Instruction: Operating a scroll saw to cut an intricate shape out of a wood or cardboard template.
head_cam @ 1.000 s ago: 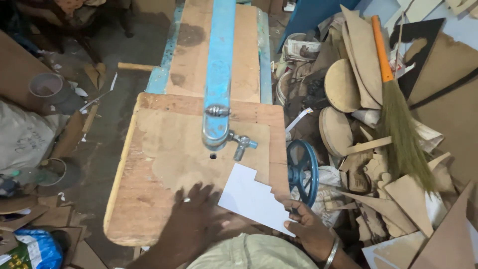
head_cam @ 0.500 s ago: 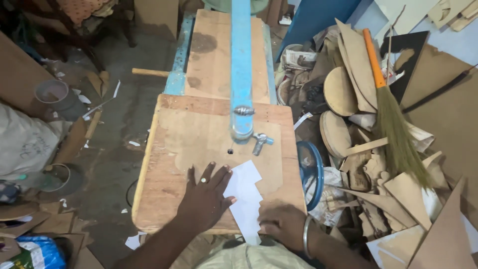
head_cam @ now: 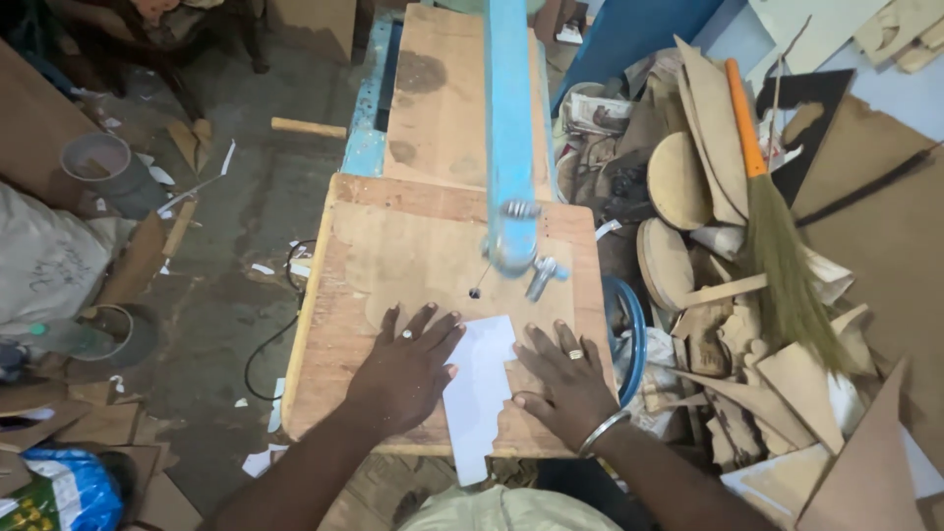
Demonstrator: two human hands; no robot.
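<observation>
Both the left hand [head_cam: 405, 369] and the right hand [head_cam: 565, 383] lie flat, fingers spread, pressing the white sheet [head_cam: 479, 388] onto the tabletop [head_cam: 393, 246].

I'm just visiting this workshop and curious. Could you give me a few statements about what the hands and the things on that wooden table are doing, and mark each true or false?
1. Both hands lie flat on the white sheet. True: the left hand and right hand press on its two sides.
2. The sheet is round. False: it has a stepped, cut edge.
3. A blue arm reaches over the wooden table. True.
4. The broom has a green handle. False: the handle is orange.
5. The right hand wears a ring. True.
</observation>
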